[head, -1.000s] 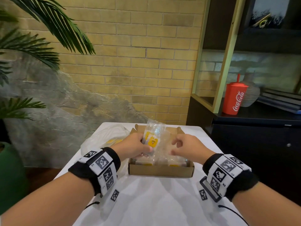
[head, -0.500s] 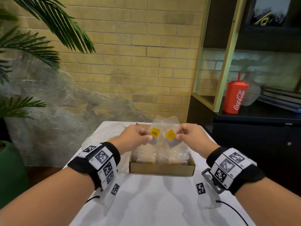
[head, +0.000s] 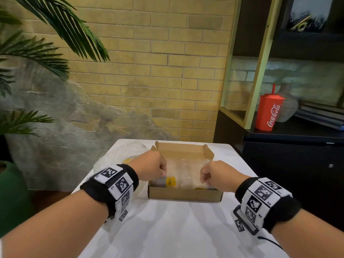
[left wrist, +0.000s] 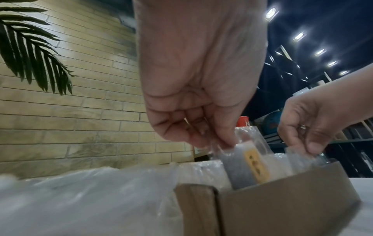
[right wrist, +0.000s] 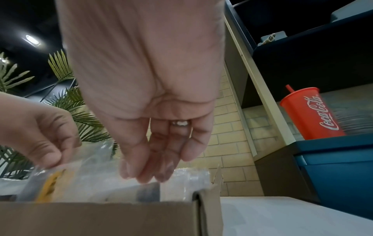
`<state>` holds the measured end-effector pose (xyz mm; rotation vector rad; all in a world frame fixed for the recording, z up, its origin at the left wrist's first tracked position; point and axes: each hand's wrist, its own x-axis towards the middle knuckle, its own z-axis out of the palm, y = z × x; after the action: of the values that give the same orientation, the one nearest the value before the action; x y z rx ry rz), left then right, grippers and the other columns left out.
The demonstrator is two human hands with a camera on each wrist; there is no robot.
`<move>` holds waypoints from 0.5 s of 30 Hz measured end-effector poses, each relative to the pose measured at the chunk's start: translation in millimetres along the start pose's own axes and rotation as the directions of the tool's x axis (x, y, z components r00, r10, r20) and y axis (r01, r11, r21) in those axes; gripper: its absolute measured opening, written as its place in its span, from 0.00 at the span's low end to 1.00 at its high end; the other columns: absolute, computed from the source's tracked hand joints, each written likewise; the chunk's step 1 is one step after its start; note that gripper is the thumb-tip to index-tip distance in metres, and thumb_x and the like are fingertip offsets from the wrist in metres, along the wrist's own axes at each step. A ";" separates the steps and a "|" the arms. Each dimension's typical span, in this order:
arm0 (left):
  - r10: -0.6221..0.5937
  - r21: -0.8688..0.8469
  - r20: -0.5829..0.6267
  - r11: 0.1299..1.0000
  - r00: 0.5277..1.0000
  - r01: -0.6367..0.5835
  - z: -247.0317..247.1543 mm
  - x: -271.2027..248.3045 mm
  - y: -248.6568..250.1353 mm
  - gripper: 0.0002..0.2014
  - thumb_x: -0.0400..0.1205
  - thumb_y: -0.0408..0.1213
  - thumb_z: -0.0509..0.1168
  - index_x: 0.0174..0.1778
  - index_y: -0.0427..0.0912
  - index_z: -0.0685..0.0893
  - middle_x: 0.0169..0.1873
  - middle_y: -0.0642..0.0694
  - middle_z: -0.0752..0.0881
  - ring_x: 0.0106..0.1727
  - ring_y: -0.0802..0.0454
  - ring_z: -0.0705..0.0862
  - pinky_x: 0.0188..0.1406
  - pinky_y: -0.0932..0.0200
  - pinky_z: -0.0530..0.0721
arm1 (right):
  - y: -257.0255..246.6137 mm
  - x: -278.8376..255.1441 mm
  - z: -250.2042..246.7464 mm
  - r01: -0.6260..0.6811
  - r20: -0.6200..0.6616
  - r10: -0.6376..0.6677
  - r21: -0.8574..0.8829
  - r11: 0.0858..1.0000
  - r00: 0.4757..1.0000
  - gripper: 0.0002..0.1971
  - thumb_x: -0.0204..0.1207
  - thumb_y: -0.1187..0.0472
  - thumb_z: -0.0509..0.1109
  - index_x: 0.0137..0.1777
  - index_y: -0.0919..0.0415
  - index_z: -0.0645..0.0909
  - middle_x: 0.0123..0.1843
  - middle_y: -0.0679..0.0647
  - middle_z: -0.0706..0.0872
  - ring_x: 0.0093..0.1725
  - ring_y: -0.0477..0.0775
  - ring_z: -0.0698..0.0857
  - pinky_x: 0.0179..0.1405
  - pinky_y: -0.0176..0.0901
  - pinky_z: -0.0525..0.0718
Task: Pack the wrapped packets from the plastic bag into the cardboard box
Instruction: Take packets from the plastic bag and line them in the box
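The open cardboard box (head: 184,195) sits mid-table and holds several bubble-wrapped packets with yellow labels. My left hand (head: 161,172) is over the box's near left corner and pinches the top of a packet with a yellow label (left wrist: 255,167) that stands on edge inside. My right hand (head: 204,176) is at the near right side, its fingertips (right wrist: 145,175) pinching the wrap of a second packet (right wrist: 177,183) in the box. The clear plastic bag (head: 119,161) lies left of the box, partly hidden by my left wrist.
The white table (head: 176,229) ends just behind the box, before a brick wall. A dark cabinet (head: 290,164) with a red Coca-Cola cup (head: 269,113) stands to the right. Palm fronds (head: 46,43) and a green pot (head: 11,192) are at the left.
Both hands have come down from above the box, each lowering a packet into the near side of the box. The hands have also moved apart.
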<state>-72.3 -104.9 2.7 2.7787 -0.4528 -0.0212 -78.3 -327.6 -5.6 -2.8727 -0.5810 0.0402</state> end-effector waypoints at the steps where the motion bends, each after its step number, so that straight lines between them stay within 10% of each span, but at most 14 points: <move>1: 0.010 0.028 0.026 1.000 1.000 -0.011 2.0 -0.6 1.0 0.06 0.76 0.29 0.66 0.41 0.38 0.89 0.29 0.53 0.82 0.32 0.60 0.77 0.29 0.69 0.74 | -0.1 0.2 -0.3 -0.003 0.008 0.003 -0.003 1.000 1.000 0.13 0.73 0.73 0.63 0.46 0.61 0.87 0.39 0.48 0.81 0.42 0.47 0.78 0.35 0.24 0.71; 9: 0.021 0.159 0.047 0.987 0.999 -0.028 15.0 3.5 9.1 0.08 0.75 0.31 0.65 0.46 0.43 0.87 0.43 0.48 0.86 0.42 0.55 0.78 0.31 0.68 0.71 | -2.5 -1.1 1.1 -0.052 0.059 0.054 -0.038 0.998 0.997 0.12 0.74 0.69 0.64 0.53 0.59 0.85 0.45 0.49 0.82 0.46 0.49 0.78 0.38 0.29 0.74; 15: 0.078 0.154 0.016 0.985 0.997 -0.079 17.1 10.5 12.8 0.32 0.77 0.46 0.64 0.78 0.47 0.63 0.76 0.46 0.64 0.79 0.45 0.56 0.77 0.46 0.63 | -2.7 9.5 3.0 -0.067 0.066 0.069 -0.044 0.997 0.995 0.38 0.73 0.46 0.69 0.80 0.50 0.58 0.79 0.54 0.63 0.76 0.59 0.65 0.73 0.52 0.70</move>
<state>-67.4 -125.0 -9.1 2.9109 -0.5897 0.0195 -70.8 -320.8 -7.9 -2.9410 -0.5019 0.1380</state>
